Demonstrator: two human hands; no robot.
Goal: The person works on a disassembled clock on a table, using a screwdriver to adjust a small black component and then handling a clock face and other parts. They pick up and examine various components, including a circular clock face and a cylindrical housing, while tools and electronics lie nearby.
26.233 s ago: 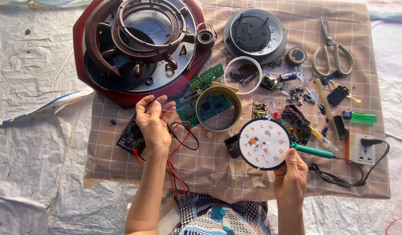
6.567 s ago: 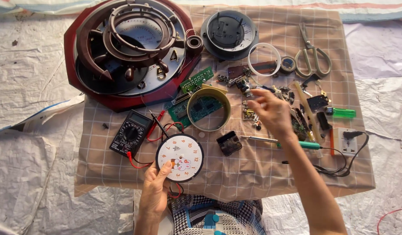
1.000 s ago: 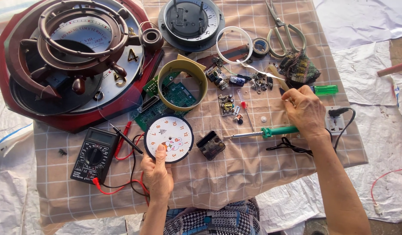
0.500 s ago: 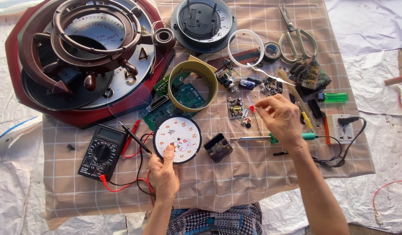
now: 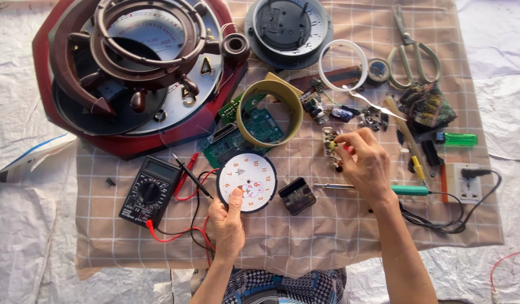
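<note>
**Right hand is picking at tiny parts while the left hand is holding the little clock face**

The big red clock frame (image 5: 130, 79) is lying far on the left of the checked cloth (image 5: 305, 247), with brown rings piled on it. Beside it, far in the middle, a round grey clock back (image 5: 288, 25) is resting.

The right hand (image 5: 364, 166) has moved since a moment ago. It was lower down by the green-handled soldering iron (image 5: 384, 188); now it is reaching a bit farther, to the small heap of parts (image 5: 332, 147). Its fingers are pinched nearly closed on a tiny yellowish bit. I cannot tell just what that bit is. So the work is going on among the small parts now, not with the iron.

The left hand (image 5: 227, 222) is staying where it was. It is gripping the near edge of the small white clock face (image 5: 247, 182), thumb pressing on top, near the middle of the cloth.

Around them: a black meter (image 5: 148, 191) with red and black wires is lying on the left. A yellow ring (image 5: 269, 112) is sitting on green circuit boards (image 5: 237, 135). A little black box (image 5: 297, 196) is lying between the two hands. Scissors (image 5: 409, 50), a white ring (image 5: 343, 65) and a green lighter (image 5: 456, 139) are sitting far right. A white socket (image 5: 461, 183) is trailing a black cord.

Loose bits are crowding the heap, so the fingers are working in a tight spot.
</note>
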